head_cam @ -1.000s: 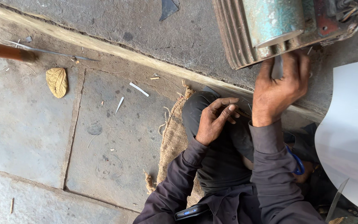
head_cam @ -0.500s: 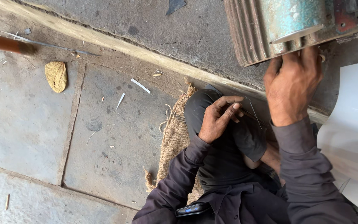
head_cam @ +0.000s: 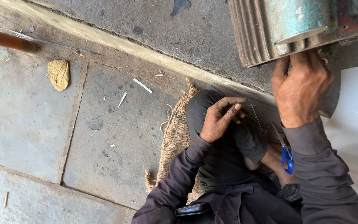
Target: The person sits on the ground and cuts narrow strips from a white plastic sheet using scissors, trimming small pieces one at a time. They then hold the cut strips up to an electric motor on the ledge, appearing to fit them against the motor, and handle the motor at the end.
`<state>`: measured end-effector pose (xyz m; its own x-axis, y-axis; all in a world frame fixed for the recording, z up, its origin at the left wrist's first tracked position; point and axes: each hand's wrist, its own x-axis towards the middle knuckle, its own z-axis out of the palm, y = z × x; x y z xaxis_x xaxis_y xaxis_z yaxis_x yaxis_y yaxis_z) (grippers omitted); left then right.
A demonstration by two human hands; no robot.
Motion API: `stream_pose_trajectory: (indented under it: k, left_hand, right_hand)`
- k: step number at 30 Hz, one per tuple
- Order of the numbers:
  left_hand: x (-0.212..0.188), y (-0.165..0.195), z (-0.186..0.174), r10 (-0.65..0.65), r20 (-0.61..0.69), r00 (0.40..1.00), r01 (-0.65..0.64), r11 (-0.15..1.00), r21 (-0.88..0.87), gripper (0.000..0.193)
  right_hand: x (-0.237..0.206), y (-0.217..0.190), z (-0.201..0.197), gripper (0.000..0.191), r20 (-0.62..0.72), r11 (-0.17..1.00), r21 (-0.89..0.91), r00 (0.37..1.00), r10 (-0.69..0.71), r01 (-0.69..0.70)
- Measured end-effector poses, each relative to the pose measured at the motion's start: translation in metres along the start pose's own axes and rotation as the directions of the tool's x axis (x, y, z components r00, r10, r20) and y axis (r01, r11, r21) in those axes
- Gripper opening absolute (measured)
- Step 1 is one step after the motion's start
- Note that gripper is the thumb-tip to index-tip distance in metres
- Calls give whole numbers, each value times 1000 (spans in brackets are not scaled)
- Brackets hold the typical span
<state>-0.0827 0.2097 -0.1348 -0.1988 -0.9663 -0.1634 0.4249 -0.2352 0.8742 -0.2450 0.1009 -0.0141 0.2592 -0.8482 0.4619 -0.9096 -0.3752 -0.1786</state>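
seated on the stone floor, one hand on an old motor, the other pinching thin wire at the knee

the right hand point(head_cam: 301, 89) is spread over the lower edge of the ribbed, teal-painted motor point(head_cam: 284, 29), fingers curled onto its end cover, pressing rather than gripping anything loose. the left hand point(head_cam: 220, 118) rests on the bent knee, fingers drawn together on a thin wire point(head_cam: 254, 114) that juts out past the fingertips toward the motor. blue-handled scissors point(head_cam: 286, 155) lie by the leg, just under the right forearm; a burlap sack point(head_cam: 177, 139) is beneath the person, a dry leaf point(head_cam: 59, 74) well apart on the stone floor point(head_cam: 25, 124). the risk, as i judge it: the fine wire could slip or kink in that light pinch, the motor's ribbed edge could scrape the right fingers if it shifts, and the forearm could catch the scissors' points.
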Motion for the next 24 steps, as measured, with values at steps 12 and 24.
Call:
stream_pose_trajectory:
  k: [12, 24]
  left_hand:
    - [0, -2, -2, 9, 2, 1000, -9, 1000, -19, 31]
    - [0, -3, -1, -11, 0, 1000, 11, 1000, -16, 30]
  right_hand:
    - [-10, -11, 3, 28, -100, 994, -72, 992, 73, -81]
    - [-19, -13, 17, 24, -160, 976, 102, 965, 209, -194]
